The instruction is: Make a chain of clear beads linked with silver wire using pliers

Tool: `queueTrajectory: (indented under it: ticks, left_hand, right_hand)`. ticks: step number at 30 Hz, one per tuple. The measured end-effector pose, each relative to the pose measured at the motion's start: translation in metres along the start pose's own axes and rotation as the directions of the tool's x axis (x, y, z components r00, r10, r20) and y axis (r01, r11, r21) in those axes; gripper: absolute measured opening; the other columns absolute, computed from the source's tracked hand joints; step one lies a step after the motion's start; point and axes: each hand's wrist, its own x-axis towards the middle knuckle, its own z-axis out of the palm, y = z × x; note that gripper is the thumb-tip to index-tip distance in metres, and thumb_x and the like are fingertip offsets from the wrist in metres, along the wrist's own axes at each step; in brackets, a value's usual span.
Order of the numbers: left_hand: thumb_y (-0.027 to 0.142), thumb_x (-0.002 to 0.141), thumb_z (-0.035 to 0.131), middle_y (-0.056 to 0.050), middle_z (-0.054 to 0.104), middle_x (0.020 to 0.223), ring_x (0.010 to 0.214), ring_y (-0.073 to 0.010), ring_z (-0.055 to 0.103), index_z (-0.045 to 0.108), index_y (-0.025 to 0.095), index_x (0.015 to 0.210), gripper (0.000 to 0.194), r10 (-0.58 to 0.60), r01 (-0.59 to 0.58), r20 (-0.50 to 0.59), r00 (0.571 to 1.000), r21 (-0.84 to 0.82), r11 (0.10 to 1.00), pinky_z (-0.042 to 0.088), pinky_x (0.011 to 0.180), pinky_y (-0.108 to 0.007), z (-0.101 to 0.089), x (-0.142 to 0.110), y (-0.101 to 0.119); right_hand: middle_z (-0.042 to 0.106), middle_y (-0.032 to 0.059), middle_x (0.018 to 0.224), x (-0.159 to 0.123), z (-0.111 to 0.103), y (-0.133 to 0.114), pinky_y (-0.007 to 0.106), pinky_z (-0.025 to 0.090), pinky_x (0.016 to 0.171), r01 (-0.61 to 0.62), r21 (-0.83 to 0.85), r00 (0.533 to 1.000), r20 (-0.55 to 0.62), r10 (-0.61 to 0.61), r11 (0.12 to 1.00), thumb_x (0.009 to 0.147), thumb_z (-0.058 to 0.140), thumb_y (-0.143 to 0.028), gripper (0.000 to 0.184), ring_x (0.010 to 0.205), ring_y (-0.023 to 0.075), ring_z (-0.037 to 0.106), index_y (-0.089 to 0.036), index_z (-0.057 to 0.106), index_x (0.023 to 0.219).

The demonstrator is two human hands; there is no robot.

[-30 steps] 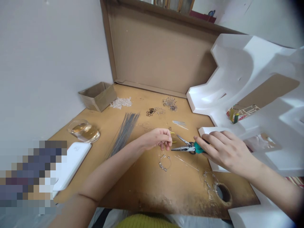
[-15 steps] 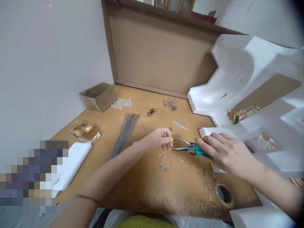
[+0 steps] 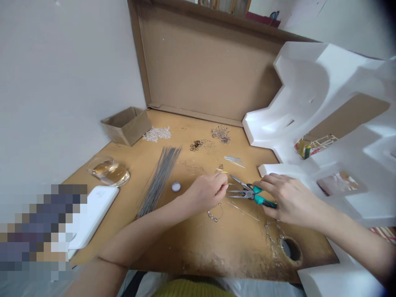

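My left hand (image 3: 213, 189) is closed, its fingertips pinching a thin wire (image 3: 234, 185) that reaches toward the pliers. My right hand (image 3: 286, 198) grips needle-nose pliers (image 3: 247, 194) with teal and black handles; their jaws are slightly parted and point left at my left fingers. Just behind these jaws shows another slim metal jaw (image 3: 237, 180), perhaps of a second tool. A beaded wire ring (image 3: 212, 216) lies below my left hand, partly covered by it. Straight wire pieces (image 3: 243, 210) lie under the pliers. Something yellow is mostly hidden behind my left hand.
Left of my hand are a grey wire bundle (image 3: 161, 177) and a small round lid (image 3: 176, 187). Farther left stand a glass cup (image 3: 113, 173), a white device (image 3: 97, 214) and a cardboard box (image 3: 130, 132). White foam (image 3: 266, 132) borders the right; a tape roll (image 3: 291, 251) sits near the front.
The plier jaws have parted from closed. My left hand has turned, its fingers curling in and rising slightly beside the jaws; the round lid now shows fully.
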Motion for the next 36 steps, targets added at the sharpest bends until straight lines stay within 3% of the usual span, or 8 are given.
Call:
queueTrajectory:
  ticks: [3, 7, 13, 19, 27, 31, 34, 36]
  left_hand:
    - [0.023, 0.083, 0.041, 0.001, 0.058, 0.066, 0.060, -0.0101, 0.053, 0.045, 0.018, 0.074, 0.011, -0.114, 0.131, 0.088, 0.990, -0.232, 0.964, 0.035, 0.055, -0.022, 0.005, 0.007, -0.016]
    - [0.026, 0.081, 0.045, 0.000, 0.062, 0.068, 0.065, -0.0104, 0.059, 0.046, 0.017, 0.077, 0.010, -0.138, 0.272, 0.261, 0.955, -0.595, 0.756, 0.043, 0.059, -0.021, 0.011, 0.013, -0.035]
    - [0.024, 0.078, 0.049, -0.002, 0.060, 0.069, 0.062, -0.0106, 0.060, 0.046, 0.015, 0.074, 0.010, -0.089, 0.317, 0.338, 0.937, -0.715, 0.623, 0.046, 0.055, -0.022, 0.011, 0.015, -0.039]
    - [0.028, 0.078, 0.050, -0.002, 0.062, 0.070, 0.063, -0.0106, 0.059, 0.046, 0.016, 0.074, 0.013, -0.098, 0.325, 0.360, 0.928, -0.652, 0.685, 0.043, 0.054, -0.020, 0.016, 0.014, -0.036]
    - [0.028, 0.078, 0.046, 0.002, 0.058, 0.063, 0.055, -0.0089, 0.050, 0.049, 0.017, 0.075, 0.012, -0.079, 0.241, 0.353, 0.932, -0.442, 0.864, 0.036, 0.051, -0.019, 0.014, 0.012, -0.029]
    - [0.026, 0.077, 0.047, 0.002, 0.056, 0.062, 0.054, -0.0087, 0.047, 0.051, 0.017, 0.072, 0.011, -0.045, 0.164, 0.354, 0.934, -0.315, 0.935, 0.032, 0.051, -0.020, 0.014, 0.012, -0.024]
    - [0.024, 0.077, 0.047, 0.003, 0.055, 0.062, 0.056, -0.0091, 0.047, 0.052, 0.017, 0.072, 0.010, -0.015, 0.104, 0.347, 0.938, -0.240, 0.965, 0.032, 0.053, -0.020, 0.017, 0.012, -0.023]
    - [0.024, 0.077, 0.047, 0.003, 0.055, 0.062, 0.057, -0.0093, 0.047, 0.053, 0.017, 0.072, 0.010, 0.006, 0.069, 0.341, 0.940, -0.207, 0.976, 0.032, 0.054, -0.020, 0.020, 0.012, -0.023]
  right_hand:
    - [0.062, 0.0055, 0.080, -0.001, 0.006, -0.002, 0.028, 0.035, 0.060, -0.099, 0.017, 0.994, 0.037, 0.098, 0.995, 0.071, 0.054, -0.029, 0.027, 0.074, 0.0214, 0.058, -0.019, 0.058, 0.096]
    - [0.064, 0.0049, 0.076, -0.007, 0.042, -0.008, 0.029, 0.034, 0.057, -0.233, 0.044, 0.954, 0.206, 0.219, 0.972, 0.073, 0.050, -0.031, 0.022, 0.067, 0.0223, 0.060, -0.019, 0.055, 0.091]
    - [0.063, 0.0136, 0.090, -0.009, 0.119, -0.027, 0.032, 0.037, 0.062, -0.324, -0.015, 0.926, 0.196, 0.321, 0.946, 0.080, 0.043, -0.036, 0.038, 0.078, 0.0266, 0.060, -0.013, 0.051, 0.110]
    - [0.056, 0.0141, 0.108, -0.005, 0.147, -0.038, 0.034, 0.038, 0.075, -0.303, 0.021, 0.952, 0.039, 0.302, 0.953, 0.081, 0.045, -0.031, 0.037, 0.098, 0.0271, 0.050, -0.017, 0.051, 0.115]
    - [0.058, 0.0138, 0.111, -0.004, 0.140, -0.029, 0.041, 0.040, 0.085, -0.252, 0.266, 0.952, -0.106, 0.288, 0.930, 0.083, 0.046, -0.029, 0.034, 0.102, 0.0266, 0.051, -0.014, 0.055, 0.112]
    - [0.064, 0.0096, 0.101, 0.011, 0.121, -0.026, 0.037, 0.045, 0.081, -0.251, 0.701, 0.890, -0.103, 0.443, 0.668, 0.086, 0.043, -0.032, 0.028, 0.092, 0.0210, 0.058, -0.018, 0.062, 0.100]
    - [0.066, 0.0056, 0.082, 0.025, 0.108, -0.032, 0.030, 0.048, 0.061, -0.215, 0.913, 0.910, 0.059, 0.410, 0.347, 0.082, 0.049, -0.038, 0.031, 0.066, 0.0155, 0.058, -0.016, 0.062, 0.099]
    - [0.065, 0.0036, 0.077, 0.032, 0.102, -0.038, 0.027, 0.046, 0.056, -0.188, 0.953, 0.937, 0.103, 0.333, 0.235, 0.079, 0.054, -0.038, 0.030, 0.058, 0.0123, 0.054, -0.016, 0.063, 0.097]
